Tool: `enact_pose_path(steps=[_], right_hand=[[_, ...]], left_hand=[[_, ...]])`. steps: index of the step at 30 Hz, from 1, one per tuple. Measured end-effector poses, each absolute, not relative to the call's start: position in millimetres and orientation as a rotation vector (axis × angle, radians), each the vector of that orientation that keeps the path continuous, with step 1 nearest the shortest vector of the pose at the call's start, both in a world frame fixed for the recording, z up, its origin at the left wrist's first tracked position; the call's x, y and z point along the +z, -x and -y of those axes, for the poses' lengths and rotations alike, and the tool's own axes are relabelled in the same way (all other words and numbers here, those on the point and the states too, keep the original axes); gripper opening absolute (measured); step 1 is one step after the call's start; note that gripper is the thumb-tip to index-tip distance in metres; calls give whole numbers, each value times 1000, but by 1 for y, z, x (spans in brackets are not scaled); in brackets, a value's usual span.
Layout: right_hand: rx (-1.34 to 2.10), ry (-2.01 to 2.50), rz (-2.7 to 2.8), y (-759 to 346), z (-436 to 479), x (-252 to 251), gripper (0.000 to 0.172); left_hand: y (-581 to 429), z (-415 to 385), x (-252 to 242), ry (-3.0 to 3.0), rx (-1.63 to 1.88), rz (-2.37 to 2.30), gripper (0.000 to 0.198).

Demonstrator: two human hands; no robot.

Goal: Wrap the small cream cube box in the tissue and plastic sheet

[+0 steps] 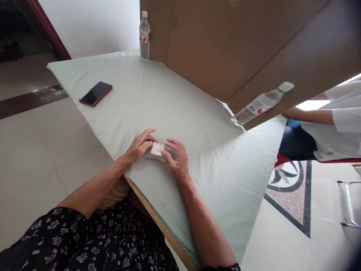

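Observation:
A small whitish box (157, 149) in what looks like clear wrapping rests on the pale green tablecloth near the front edge. My left hand (140, 145) is at its left side, the thumb and fingers on the box's upper left corner. On the right side, the thumb of my right hand (176, 158) touches the box, while its other fingers are spread and bent in the air above the cloth. Both forearms come in from the bottom of the view.
A phone with a red case (96, 93) lies at the left. Two water bottles (144, 35) (262, 104) stand against a large brown cardboard panel (203, 45). Beyond the panel at the right sits a person in a white top (338, 124).

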State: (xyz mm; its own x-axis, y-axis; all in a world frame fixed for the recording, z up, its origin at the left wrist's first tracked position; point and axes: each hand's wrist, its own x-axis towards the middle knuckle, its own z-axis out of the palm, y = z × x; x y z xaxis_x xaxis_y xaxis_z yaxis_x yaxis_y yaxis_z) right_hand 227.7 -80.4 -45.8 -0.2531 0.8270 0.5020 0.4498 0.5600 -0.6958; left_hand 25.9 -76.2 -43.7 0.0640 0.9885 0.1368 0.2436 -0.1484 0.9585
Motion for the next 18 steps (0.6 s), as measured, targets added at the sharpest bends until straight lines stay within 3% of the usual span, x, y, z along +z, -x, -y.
enact_pose_path(steps=[10,18], right_hand=[[276,1070,2254,-232,70,-19,12],[218,1093,2181,-214,62,-13,18]], left_hand=[[-24,81,-41,-1930,1015,-1341,68],[-28,83,-41,-1979,962,-1326,70]])
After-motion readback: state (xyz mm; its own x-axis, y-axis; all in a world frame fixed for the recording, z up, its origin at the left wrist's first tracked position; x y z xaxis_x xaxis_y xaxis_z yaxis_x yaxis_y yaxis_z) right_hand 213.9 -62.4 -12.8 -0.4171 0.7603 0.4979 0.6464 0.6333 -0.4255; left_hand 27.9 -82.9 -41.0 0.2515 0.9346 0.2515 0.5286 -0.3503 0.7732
